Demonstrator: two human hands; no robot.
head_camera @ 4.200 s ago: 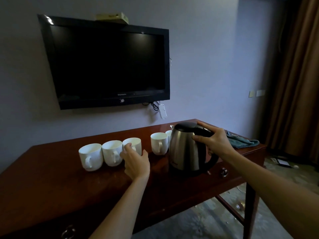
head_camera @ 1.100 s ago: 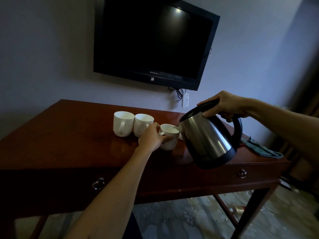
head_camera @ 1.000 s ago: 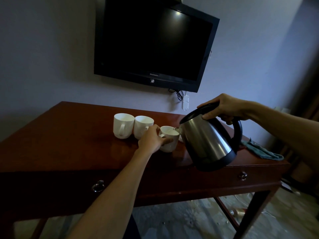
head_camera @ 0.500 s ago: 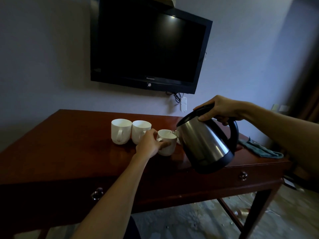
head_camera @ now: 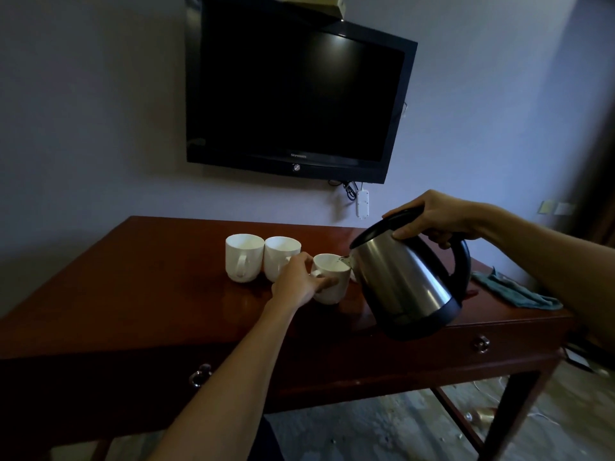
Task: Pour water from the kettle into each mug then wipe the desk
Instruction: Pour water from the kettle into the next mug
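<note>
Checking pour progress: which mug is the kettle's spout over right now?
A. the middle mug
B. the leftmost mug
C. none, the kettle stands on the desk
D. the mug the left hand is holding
D: the tilted kettle has its spout at the rim of the mug gripped by the left hand.

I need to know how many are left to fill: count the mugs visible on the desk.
3. Two mugs stand side by side at the left; a third, held by the left hand, sits under the kettle spout. The kettle may hide others.

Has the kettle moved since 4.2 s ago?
Yes. The kettle is off the desk, lifted and tilted left, spout over the mug that the left hand steadies.
</note>
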